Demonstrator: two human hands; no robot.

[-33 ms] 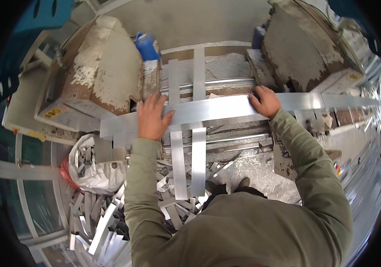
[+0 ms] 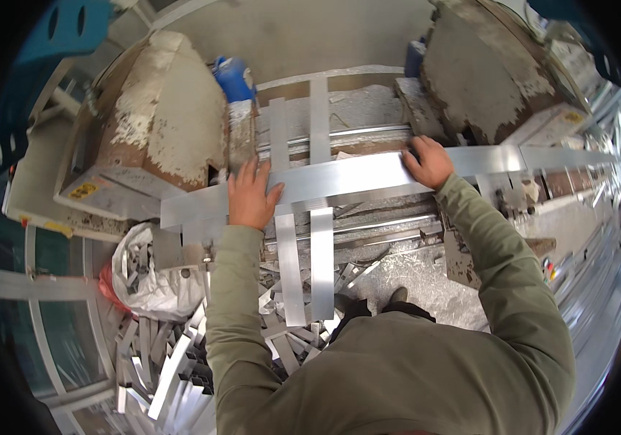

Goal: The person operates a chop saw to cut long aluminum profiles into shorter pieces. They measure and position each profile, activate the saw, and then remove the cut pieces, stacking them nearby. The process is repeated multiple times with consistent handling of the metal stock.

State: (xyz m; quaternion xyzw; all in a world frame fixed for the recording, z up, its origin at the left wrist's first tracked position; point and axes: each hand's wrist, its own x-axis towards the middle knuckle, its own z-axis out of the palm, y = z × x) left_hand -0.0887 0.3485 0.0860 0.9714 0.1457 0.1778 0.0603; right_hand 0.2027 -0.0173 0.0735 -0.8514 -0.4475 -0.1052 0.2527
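A long, flat silver metal bar (image 2: 347, 175) lies crosswise in front of me, its left end near the left machine housing. It rests across two narrower metal strips, the left strip (image 2: 290, 272) and the right strip (image 2: 322, 264), which run away from me. My left hand (image 2: 252, 197) lies on the bar's left part, fingers stretched over it and thumb apart. Farther right, my right hand (image 2: 430, 163) is closed on the bar, fingers bent at its far edge. The undersides of both hands are hidden.
Worn machine housings stand left (image 2: 169, 109) and right (image 2: 488, 72). A blue jug (image 2: 234, 80) sits beside the left one. Below it are a white sack (image 2: 169, 290) of metal offcuts and a heap of cut pieces (image 2: 173, 370). Long profiles (image 2: 586, 312) lie at the right.
My left hand has shifted slightly right along the bar. The surroundings have moved a little in view; my right hand stays on the bar.
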